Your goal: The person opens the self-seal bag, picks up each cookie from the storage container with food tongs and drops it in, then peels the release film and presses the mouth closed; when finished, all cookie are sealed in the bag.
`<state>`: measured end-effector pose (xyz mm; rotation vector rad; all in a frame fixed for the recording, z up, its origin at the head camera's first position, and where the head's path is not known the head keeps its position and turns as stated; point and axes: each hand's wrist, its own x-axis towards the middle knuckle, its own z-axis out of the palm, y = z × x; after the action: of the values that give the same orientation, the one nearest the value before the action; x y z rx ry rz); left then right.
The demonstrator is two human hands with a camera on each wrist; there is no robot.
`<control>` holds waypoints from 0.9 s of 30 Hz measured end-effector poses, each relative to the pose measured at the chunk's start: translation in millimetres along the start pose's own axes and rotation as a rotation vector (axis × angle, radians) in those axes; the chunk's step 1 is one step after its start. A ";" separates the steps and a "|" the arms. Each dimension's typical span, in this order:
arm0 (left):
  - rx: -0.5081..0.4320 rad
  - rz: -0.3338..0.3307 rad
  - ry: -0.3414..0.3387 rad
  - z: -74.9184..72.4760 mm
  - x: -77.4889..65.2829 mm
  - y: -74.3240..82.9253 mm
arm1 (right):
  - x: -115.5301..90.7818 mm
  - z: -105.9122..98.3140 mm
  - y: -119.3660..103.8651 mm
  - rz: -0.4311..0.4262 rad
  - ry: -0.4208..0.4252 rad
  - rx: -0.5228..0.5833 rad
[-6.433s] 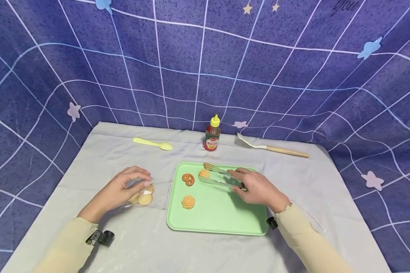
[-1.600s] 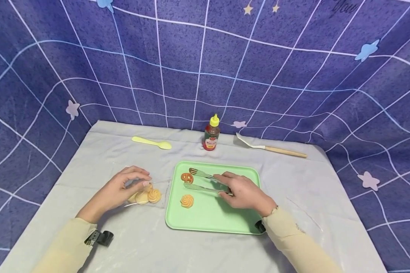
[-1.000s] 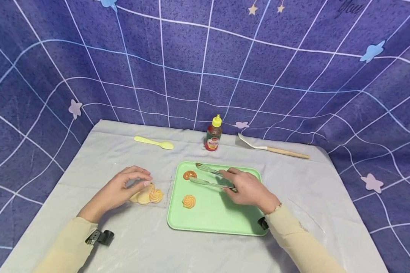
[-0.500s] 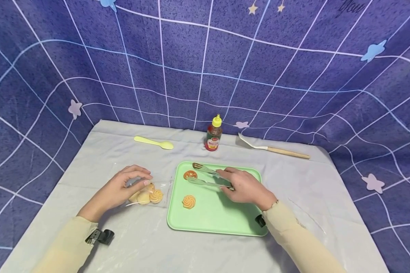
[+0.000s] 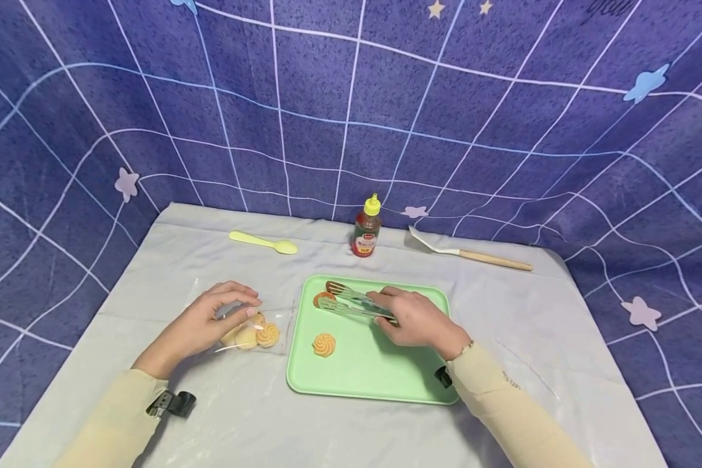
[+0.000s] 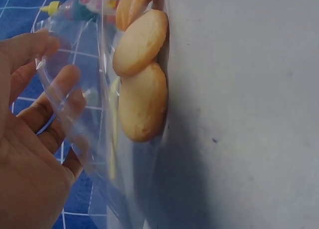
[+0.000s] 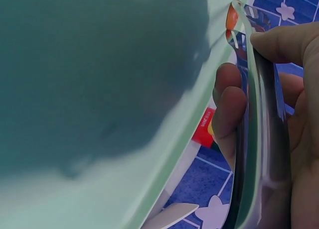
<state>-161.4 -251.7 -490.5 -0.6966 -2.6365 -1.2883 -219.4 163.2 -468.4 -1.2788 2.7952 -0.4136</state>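
My left hand (image 5: 210, 323) pinches the upper edge of a clear plastic bag (image 6: 75, 97), holding its mouth raised toward the tray. Inside lie several cookies, with a swirl cookie (image 5: 267, 335) nearest the mouth and two plain round cookies (image 6: 143, 102) showing in the left wrist view. My right hand (image 5: 418, 320) grips metal tongs (image 5: 357, 305) over the green tray (image 5: 380, 380). Their slotted tips overlap a brown pretzel-shaped cookie (image 5: 322, 298) near the tray's back left corner. Another swirl cookie (image 5: 324, 345) lies in front of it on the tray.
Behind the tray stands a sauce bottle (image 5: 366, 231) with a yellow cap. A yellow spoon (image 5: 263, 242) lies at the back left, and a spatula (image 5: 474, 255) with a wooden handle at the back right. A patterned blue curtain (image 5: 351, 117) encloses the table.
The swirl cookie that was between the tongs on the tray is now in the bag. The tongs have moved left to the pretzel-shaped cookie, and their arms have come closer together.
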 end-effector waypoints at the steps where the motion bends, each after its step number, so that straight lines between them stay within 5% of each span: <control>1: -0.002 0.002 0.000 -0.3 0.3 0.8 | -0.3 0.4 0.0 0.000 0.001 -0.004; 27: -0.024 0.024 0.005 -0.8 1.3 5.1 | -8.2 -3.2 -1.1 0.028 0.036 0.020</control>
<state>-160.3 -249.2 -486.0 -0.7250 -2.6049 -1.3155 -213.7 169.4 -465.6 -1.2396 2.8276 -0.4670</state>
